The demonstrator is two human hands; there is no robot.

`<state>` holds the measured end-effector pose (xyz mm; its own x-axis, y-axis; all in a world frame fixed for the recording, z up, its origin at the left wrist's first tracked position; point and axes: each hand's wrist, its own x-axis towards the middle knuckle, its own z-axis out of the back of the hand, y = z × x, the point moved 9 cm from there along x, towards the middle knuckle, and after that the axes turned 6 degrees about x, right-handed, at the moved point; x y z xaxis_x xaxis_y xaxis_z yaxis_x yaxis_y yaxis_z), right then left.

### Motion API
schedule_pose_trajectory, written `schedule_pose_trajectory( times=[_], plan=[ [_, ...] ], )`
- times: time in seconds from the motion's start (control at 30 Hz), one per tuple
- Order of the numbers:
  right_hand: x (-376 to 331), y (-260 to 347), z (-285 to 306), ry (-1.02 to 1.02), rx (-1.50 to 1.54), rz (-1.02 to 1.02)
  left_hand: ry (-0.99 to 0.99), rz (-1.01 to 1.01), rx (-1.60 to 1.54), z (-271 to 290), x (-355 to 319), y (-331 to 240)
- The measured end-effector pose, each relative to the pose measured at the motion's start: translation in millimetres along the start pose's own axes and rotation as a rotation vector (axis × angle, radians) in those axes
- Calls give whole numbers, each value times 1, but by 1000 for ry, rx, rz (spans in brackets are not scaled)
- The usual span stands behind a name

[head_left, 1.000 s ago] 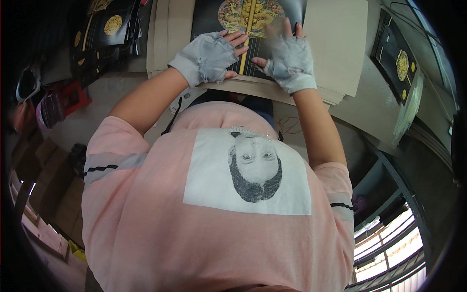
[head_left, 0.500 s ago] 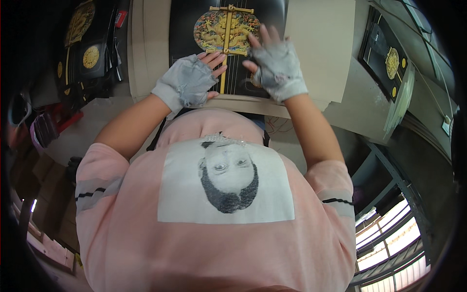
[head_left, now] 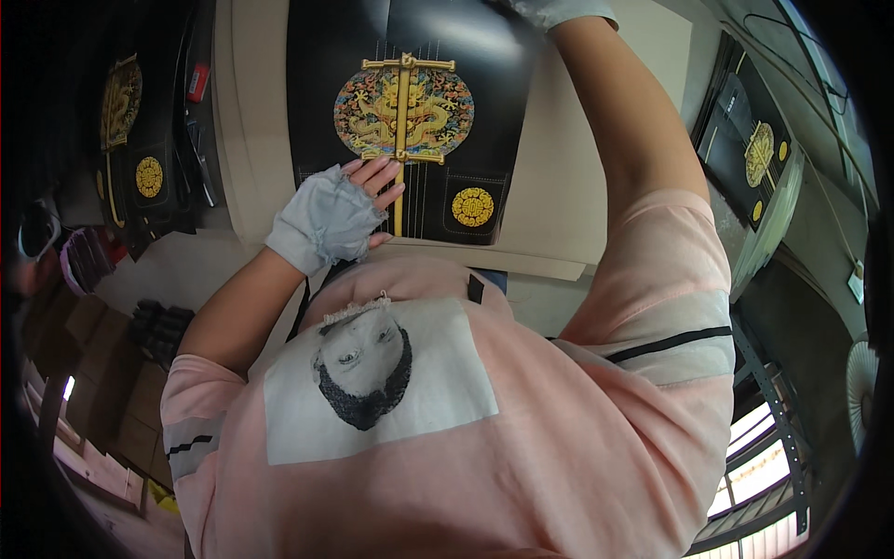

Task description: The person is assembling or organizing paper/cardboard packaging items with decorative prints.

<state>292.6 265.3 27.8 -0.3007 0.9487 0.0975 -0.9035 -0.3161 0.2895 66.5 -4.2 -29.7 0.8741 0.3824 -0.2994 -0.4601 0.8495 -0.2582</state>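
Observation:
A black printed sheet [head_left: 405,112] with a gold dragon medallion and a gold round emblem in its lower right lies in front of me on pale board. My left hand [head_left: 335,216], in a grey fingerless glove, rests on the sheet's lower left part. Its fingers stretch flat toward the gold bar below the medallion. Reaching far ahead, my right hand [head_left: 559,9] wears the same sort of glove and is at the sheet's upper right corner. The picture's top edge cuts it off, and its fingers are hidden.
Pale boards [head_left: 596,168] lie beneath the sheet and stick out at both sides. More black printed pieces [head_left: 149,140] hang or stand at the left. A stack of similar printed sheets [head_left: 740,130] sits at the right. Dark bundles [head_left: 158,326] are lower left.
My right hand has left the sheet's right side and moved forward to its far corner. My left hand remains flat on the sheet. The view has shifted, showing more of the sheet's far part.

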Motion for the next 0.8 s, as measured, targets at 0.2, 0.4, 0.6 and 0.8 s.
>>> schedule_pose_trajectory(
  times=[0.2,0.4,0.6,0.8],
  plan=[
    [-7,5,17,-35,-190,-66,20,6,22,10,7,-2],
    [-98,68,-31,-19,-52,346,29,5,22,13,6,-2],
    [-37,54,2,85,-74,315,13,10,5,14,5,-1],
    [18,10,7,134,38,79,-33,-29,21,15,1,-7]
  ],
)
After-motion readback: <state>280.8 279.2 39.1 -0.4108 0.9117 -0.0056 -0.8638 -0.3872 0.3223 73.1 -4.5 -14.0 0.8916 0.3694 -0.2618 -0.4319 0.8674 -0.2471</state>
